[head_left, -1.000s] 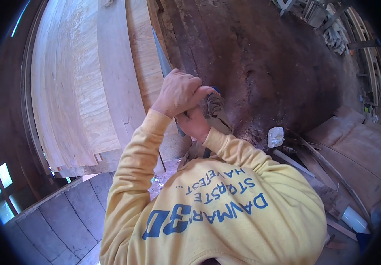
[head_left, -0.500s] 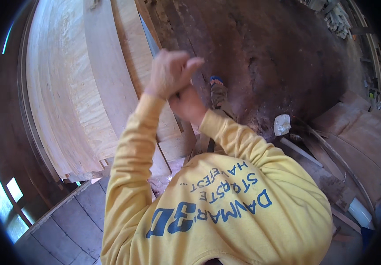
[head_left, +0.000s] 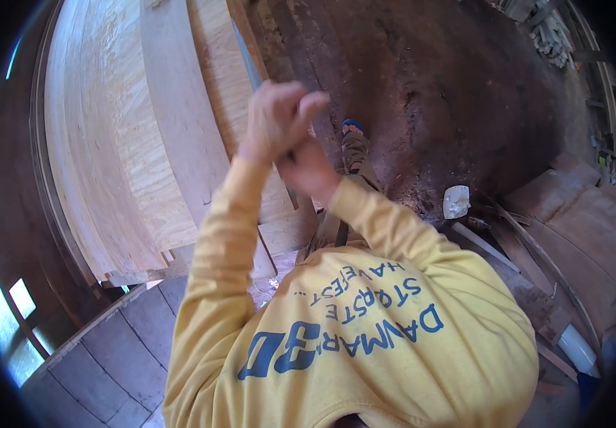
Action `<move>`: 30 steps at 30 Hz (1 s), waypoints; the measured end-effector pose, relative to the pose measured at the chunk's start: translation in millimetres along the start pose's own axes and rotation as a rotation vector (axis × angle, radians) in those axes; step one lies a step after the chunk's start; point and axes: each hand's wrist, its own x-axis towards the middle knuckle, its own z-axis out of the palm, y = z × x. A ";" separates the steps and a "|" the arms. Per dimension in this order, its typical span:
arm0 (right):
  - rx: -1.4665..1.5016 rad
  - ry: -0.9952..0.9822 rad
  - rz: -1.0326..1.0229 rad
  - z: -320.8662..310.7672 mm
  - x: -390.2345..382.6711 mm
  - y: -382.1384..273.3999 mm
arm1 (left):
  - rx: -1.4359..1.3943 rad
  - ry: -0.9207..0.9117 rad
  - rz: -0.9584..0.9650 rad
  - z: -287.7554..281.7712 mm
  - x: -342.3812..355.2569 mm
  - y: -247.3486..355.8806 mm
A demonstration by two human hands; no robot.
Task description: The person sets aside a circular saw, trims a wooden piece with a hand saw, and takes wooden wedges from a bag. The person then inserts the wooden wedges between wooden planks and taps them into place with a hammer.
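My left hand (head_left: 274, 123) is closed with its thumb sticking out to the right, above the right edge of a pale wooden sheet. Just below it and touching it is my right hand (head_left: 309, 168), its fingers curled in and partly hidden under the left one. A dark bit shows between the hands, but what they grip is covered. Beyond my left hand a narrow grey-blue strip (head_left: 249, 58), blade-like, runs away along the sheet's edge. The sheet (head_left: 119, 135) carries a flat grey-brown plank (head_left: 172, 85) lying lengthwise on it.
Brown earth floor (head_left: 451, 93) spreads to the right, with my foot in a blue sandal (head_left: 351, 126) on it. A white container (head_left: 456, 202), a pale pipe (head_left: 486, 246) and wood offcuts lie at the right. Grey tiles (head_left: 112, 364) cover the lower left.
The view has shifted slightly, so the sheet and floor sit a little differently in the picture. My hands keep nearly the same place and grip.
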 end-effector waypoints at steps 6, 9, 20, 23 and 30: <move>0.011 0.016 -0.026 9.2 20.2 1.3 | -0.051 0.019 -0.062 -5.8 4.0 -16.5; 0.082 0.251 -0.219 2.2 -22.0 -0.1 | -0.130 -0.030 0.013 5.1 -24.0 18.8; 0.133 0.149 -0.241 4.6 -32.9 10.8 | -0.067 -0.044 0.006 4.8 -28.7 29.4; 0.092 -0.081 0.104 5.6 4.5 3.6 | -0.084 -0.042 -0.113 -5.2 -0.6 2.4; 0.046 -0.049 0.069 4.2 -18.3 -5.0 | -0.168 0.109 0.032 4.0 -22.7 12.9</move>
